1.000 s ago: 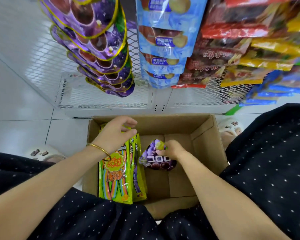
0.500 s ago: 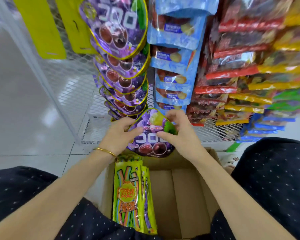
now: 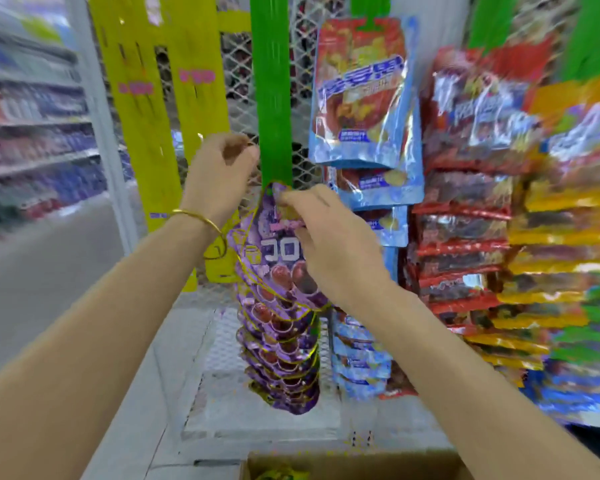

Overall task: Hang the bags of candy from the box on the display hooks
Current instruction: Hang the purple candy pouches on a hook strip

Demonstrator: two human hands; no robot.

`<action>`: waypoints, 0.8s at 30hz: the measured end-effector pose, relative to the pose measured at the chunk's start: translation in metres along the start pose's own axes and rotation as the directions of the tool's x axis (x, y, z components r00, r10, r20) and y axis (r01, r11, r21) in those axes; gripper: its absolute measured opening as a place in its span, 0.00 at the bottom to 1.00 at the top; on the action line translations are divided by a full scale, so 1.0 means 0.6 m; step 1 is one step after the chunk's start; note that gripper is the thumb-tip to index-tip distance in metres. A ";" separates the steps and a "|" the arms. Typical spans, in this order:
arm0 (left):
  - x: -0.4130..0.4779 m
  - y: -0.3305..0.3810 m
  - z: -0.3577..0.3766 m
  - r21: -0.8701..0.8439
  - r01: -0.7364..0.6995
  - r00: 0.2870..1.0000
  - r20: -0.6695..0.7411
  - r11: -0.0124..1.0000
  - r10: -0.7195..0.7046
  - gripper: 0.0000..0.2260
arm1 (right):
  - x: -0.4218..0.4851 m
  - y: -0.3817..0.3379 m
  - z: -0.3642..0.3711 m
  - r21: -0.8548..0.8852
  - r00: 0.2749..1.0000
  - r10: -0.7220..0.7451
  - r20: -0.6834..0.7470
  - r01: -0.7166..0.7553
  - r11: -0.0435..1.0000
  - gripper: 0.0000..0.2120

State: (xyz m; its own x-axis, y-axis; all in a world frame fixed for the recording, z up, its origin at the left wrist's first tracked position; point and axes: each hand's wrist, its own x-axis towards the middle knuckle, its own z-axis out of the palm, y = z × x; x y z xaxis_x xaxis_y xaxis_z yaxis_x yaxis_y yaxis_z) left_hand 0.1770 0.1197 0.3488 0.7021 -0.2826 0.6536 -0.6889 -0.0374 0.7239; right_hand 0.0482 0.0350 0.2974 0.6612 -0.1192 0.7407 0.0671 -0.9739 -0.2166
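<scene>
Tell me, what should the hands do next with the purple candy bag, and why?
Probably hook the purple bag onto the green strip: the right hand pinches its top right at the strip's lower end, the left hand steadies the strip, and matching bags hang just below.

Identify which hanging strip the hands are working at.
The green hanging strip above the purple candy bags; both hands meet at its lower end, unlike the yellow strips.

two hands (image 3: 219, 174) (image 3: 329, 244), two green strips (image 3: 272, 98), one box (image 3: 343, 467), one bracelet (image 3: 201, 218).
</scene>
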 end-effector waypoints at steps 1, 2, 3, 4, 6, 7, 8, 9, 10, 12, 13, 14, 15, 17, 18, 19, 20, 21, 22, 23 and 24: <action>0.019 0.004 0.003 -0.009 0.019 1.000 0.009 1.000 -0.019 0.09 | 0.019 0.000 0.002 0.005 1.000 0.010 0.003 -0.010 1.000 0.23; 0.036 0.005 0.005 -0.016 0.054 0.998 0.022 0.998 -0.054 0.12 | 0.035 0.000 0.004 0.023 1.000 0.020 0.000 -0.020 1.000 0.24; 0.051 0.005 0.007 -0.016 0.082 0.996 0.040 0.997 -0.081 0.15 | 0.048 0.000 0.007 0.042 0.999 0.036 -0.009 -0.036 0.998 0.25; 0.062 0.005 0.009 -0.025 0.106 0.993 0.054 0.994 -0.104 0.16 | 0.059 0.000 0.009 0.050 0.998 0.059 -0.017 -0.059 0.997 0.26; 0.076 0.007 0.014 -0.062 0.122 0.991 0.068 0.991 -0.117 0.12 | 0.074 -0.001 0.015 0.045 0.994 0.102 -0.037 -0.100 0.994 0.29; 0.079 0.008 0.016 -0.061 0.121 0.990 0.074 0.991 -0.117 0.10 | 0.078 -0.003 0.019 0.049 0.991 0.119 -0.055 -0.116 0.992 0.31; 0.082 0.007 0.016 -0.044 0.121 0.990 0.077 0.992 -0.117 0.10 | 0.083 -0.006 0.023 0.060 0.988 0.131 -0.080 -0.126 0.990 0.31; 0.084 0.007 0.016 -0.024 0.113 0.991 0.078 0.993 -0.110 0.10 | 0.087 -0.007 0.028 0.069 0.985 0.138 -0.106 -0.132 0.989 0.32; 0.084 0.007 0.014 -0.006 0.104 0.991 0.081 0.995 -0.103 0.11 | 0.092 -0.009 0.033 0.072 0.981 0.148 -0.122 -0.140 0.988 0.31; 0.085 0.009 0.014 0.015 0.081 0.992 0.097 0.997 -0.083 0.14 | 0.100 -0.010 0.043 0.078 0.978 0.169 -0.124 -0.160 0.984 0.32; 0.086 0.010 0.014 0.027 0.070 0.993 0.098 0.997 -0.072 0.15 | 0.103 -0.010 0.046 0.076 0.977 0.177 -0.120 -0.168 0.983 0.33; 0.087 0.010 0.015 0.048 0.059 0.993 0.099 0.997 -0.063 0.15 | 0.105 -0.009 0.047 0.068 0.977 0.182 -0.113 -0.175 0.982 0.33; 0.089 0.009 0.016 0.070 0.040 0.994 0.103 0.997 -0.047 0.15 | 0.107 -0.008 0.048 0.062 0.977 0.185 -0.108 -0.179 0.982 0.34; 0.091 0.007 0.019 0.102 0.020 0.993 0.114 0.995 -0.032 0.13 | 0.109 -0.007 0.047 0.068 0.975 0.199 -0.095 -0.193 0.979 0.34; 0.092 0.006 0.020 0.105 0.024 0.993 0.109 0.994 -0.036 0.13 | 0.110 -0.006 0.046 0.074 0.975 0.206 -0.086 -0.200 0.977 0.33; 0.092 0.005 0.021 0.099 0.031 0.994 0.101 0.995 -0.041 0.13 | 0.110 -0.005 0.046 0.077 0.974 0.210 -0.080 -0.204 0.976 0.33; 0.093 0.004 0.023 0.093 0.038 0.994 0.096 0.995 -0.047 0.13 | 0.110 -0.005 0.046 0.076 0.975 0.211 -0.076 -0.205 0.976 0.33; 0.093 0.003 0.024 0.083 0.038 0.994 0.094 0.996 -0.045 0.12 | 0.110 -0.004 0.046 0.073 0.974 0.213 -0.072 -0.208 0.975 0.32; 0.093 0.003 0.025 0.067 0.038 0.994 0.097 0.997 -0.045 0.11 | 0.110 -0.004 0.046 0.066 0.974 0.216 -0.069 -0.212 0.975 0.32; 0.092 0.003 0.027 0.046 0.045 0.993 0.105 0.998 -0.050 0.10 | 0.110 -0.003 0.046 0.058 0.973 0.221 -0.070 -0.217 0.975 0.32; 0.092 0.003 0.028 0.027 0.058 0.992 0.112 0.998 -0.060 0.09 | 0.110 -0.002 0.046 0.047 0.972 0.224 -0.070 -0.221 0.974 0.32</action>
State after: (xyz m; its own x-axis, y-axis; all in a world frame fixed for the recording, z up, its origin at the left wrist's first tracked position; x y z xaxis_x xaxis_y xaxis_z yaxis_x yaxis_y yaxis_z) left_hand 0.2115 0.0878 0.3825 0.7178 -0.3853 0.5800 -0.6518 -0.0791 0.7542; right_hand 0.1125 0.0340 0.3289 0.6054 -0.3479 0.7158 -0.0459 -0.9131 -0.4050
